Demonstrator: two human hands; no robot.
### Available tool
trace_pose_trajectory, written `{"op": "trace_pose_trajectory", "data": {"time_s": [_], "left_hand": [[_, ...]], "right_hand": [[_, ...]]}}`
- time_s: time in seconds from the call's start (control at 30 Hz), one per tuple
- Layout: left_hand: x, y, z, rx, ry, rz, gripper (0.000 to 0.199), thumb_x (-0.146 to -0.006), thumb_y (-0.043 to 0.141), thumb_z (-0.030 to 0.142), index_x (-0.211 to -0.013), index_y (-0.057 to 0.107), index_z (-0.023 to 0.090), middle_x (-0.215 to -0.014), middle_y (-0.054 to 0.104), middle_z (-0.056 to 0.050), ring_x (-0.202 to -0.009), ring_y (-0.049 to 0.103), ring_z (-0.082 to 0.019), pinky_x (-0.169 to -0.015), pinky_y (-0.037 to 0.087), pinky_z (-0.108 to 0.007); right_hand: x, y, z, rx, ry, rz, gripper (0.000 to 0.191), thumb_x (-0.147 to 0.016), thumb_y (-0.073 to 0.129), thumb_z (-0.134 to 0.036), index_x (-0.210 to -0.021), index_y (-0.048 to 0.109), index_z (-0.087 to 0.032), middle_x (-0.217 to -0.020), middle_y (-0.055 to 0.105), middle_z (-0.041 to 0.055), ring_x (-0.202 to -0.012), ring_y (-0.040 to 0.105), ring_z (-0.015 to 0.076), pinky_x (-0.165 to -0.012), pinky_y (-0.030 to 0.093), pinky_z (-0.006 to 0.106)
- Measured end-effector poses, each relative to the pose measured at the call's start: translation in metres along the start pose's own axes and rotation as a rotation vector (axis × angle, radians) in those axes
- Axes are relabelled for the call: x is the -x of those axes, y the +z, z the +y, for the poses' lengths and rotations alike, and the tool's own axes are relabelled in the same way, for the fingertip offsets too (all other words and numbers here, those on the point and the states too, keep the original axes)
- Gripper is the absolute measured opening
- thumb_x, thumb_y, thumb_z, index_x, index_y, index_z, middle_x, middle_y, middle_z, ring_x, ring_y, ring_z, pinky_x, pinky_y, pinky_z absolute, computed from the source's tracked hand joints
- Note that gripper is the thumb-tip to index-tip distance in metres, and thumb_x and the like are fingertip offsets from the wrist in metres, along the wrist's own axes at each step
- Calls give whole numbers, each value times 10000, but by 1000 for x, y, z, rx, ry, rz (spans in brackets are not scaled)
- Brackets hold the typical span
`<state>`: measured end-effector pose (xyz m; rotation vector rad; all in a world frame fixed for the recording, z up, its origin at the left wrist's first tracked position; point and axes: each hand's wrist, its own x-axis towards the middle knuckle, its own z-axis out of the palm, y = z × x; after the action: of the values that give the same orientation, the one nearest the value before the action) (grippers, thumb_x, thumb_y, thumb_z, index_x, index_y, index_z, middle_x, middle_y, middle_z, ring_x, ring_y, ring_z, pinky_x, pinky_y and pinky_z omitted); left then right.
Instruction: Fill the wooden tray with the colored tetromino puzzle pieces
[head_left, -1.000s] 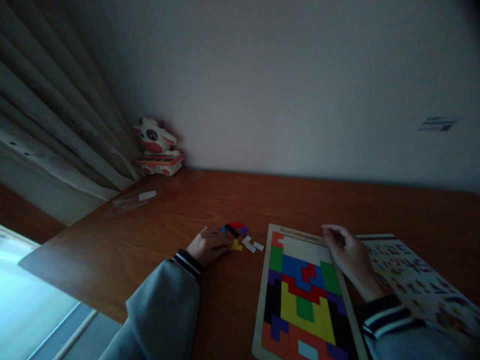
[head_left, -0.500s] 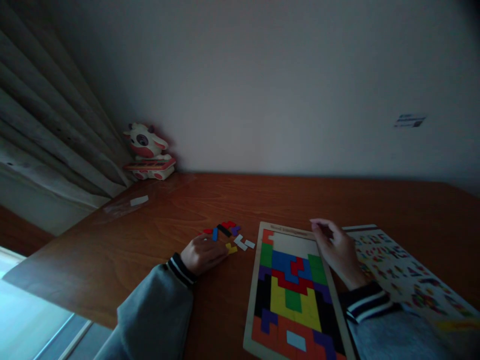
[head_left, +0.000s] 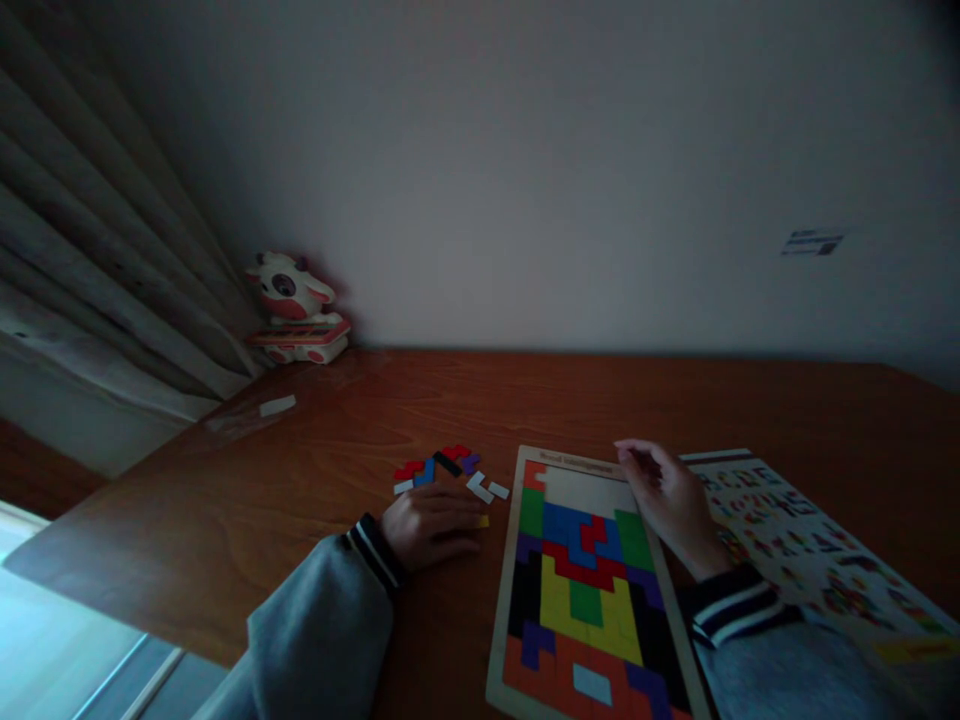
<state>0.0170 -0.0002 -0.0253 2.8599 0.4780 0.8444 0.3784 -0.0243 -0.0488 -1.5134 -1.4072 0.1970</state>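
Observation:
My left hand [head_left: 431,525] is low over the tabletop, left of the wooden puzzle board [head_left: 493,640]. A yellow puzzle piece [head_left: 484,521] pokes out at its fingertips, mostly covered by the fingers. Behind that hand lie loose pieces: red [head_left: 409,470], blue [head_left: 424,473], black [head_left: 448,463], purple [head_left: 470,463] and white [head_left: 480,487]. Coloured pieces fill most of the board; a bare pale area [head_left: 585,493] shows near its top. My right hand [head_left: 667,505] is by the board's upper right edge, fingers curled and tips together, with nothing visible in them.
A printed pattern sheet [head_left: 795,540] lies right of the board, partly under my right sleeve. At the back left stands a cow-shaped toy [head_left: 296,310], with a white strip [head_left: 277,405] in front of it. A wall bounds the table [head_left: 600,390] behind; a curtain [head_left: 97,230] hangs left.
My left hand has moved right and slightly nearer, with the yellow puzzle piece shifting along at its fingertips. The red and blue pieces behind it are now uncovered. My right hand has barely moved.

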Motion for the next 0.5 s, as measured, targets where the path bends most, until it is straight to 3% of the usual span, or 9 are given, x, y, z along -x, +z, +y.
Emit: {"op": "trace_pose_trajectory", "data": {"time_s": [0.2,0.33,0.4,0.5], "left_hand": [[1,0,0,-48,92,39,313,-922,577,143,-1227,620,195,-1047,750,-62,-1006,694,-193,-851,610,-322],[0,2,0,-94,122,30,359,-937,526,125,-1289,570,178,-1103,728,-92,-1021,693,-206,-863,604,-335],[-5,5,2,-79,50,88,352,-945,512,137,-1289,571,183,-1111,722,-94,-996,700,-193,-853,603,-313],[-20,14,5,-11,-179,250,305,-945,540,184,-1241,606,206,-1041,730,-68,-905,713,-160,-812,603,-269]], "right_hand": [[1,0,2,9,-20,-22,316,-901,524,-485,-1002,655,-216,-909,703,76,-786,649,204,-684,514,319],[1,0,-1,22,-36,-20,320,-909,509,-486,-1001,653,-216,-904,697,73,-778,643,201,-680,507,317],[1,0,-4,31,-45,-25,314,-909,512,-480,-996,656,-216,-894,696,71,-766,639,200,-675,501,317],[2,0,-11,33,-70,-52,303,-913,510,-467,-993,660,-217,-884,694,67,-747,633,194,-667,499,315]]}}
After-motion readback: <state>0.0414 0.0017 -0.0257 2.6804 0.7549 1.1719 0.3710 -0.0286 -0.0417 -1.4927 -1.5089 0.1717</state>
